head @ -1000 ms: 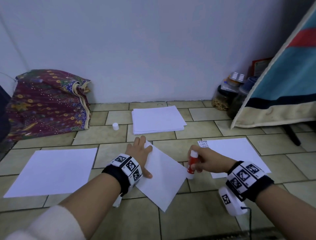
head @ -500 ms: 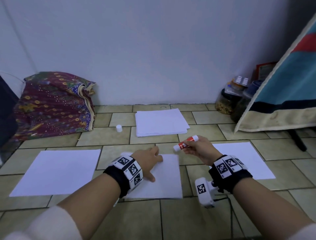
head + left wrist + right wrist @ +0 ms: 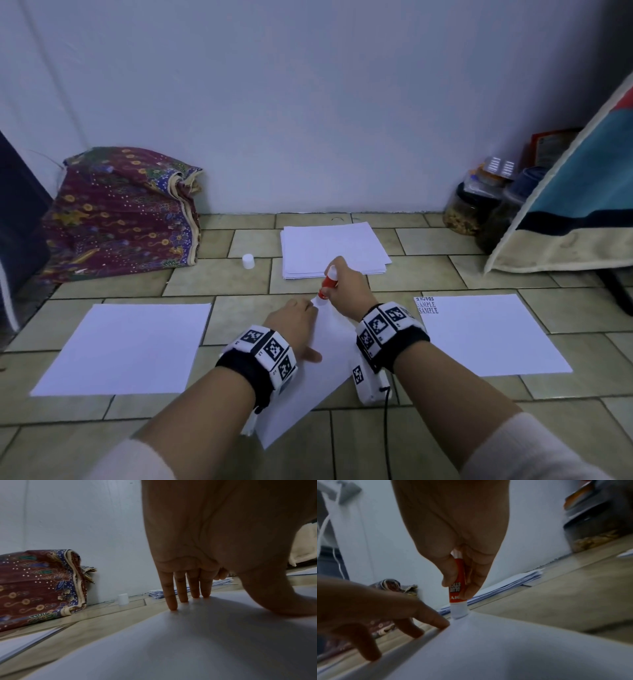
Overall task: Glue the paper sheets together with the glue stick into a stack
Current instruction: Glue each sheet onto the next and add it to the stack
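Note:
A white sheet (image 3: pixel 322 370) lies skewed on the tiled floor between my arms. My left hand (image 3: pixel 294 329) lies flat on it, straight fingers (image 3: pixel 171 601) pressing the paper (image 3: pixel 188 642) near its far corner. My right hand (image 3: pixel 342 284) grips a red and white glue stick (image 3: pixel 329 282) upright, its white tip (image 3: pixel 459 609) touching the far corner of the sheet (image 3: pixel 505 649). A stack of white paper (image 3: pixel 334 248) lies just behind. The glue stick's white cap (image 3: pixel 248 261) stands on the floor to the left of the stack.
Single white sheets lie on the floor at the left (image 3: pixel 126 346) and at the right (image 3: pixel 489 332), the right one printed at a corner. A patterned folded cloth (image 3: pixel 120 212) sits by the wall at left. Jars (image 3: pixel 479 205) and a leaning cushion (image 3: pixel 582 192) stand at right.
The right hand brought the glue stick from the sheet's right corner, lifted it sideways, and now sets its tip on the far corner. The left hand turned the sheet under its palm.

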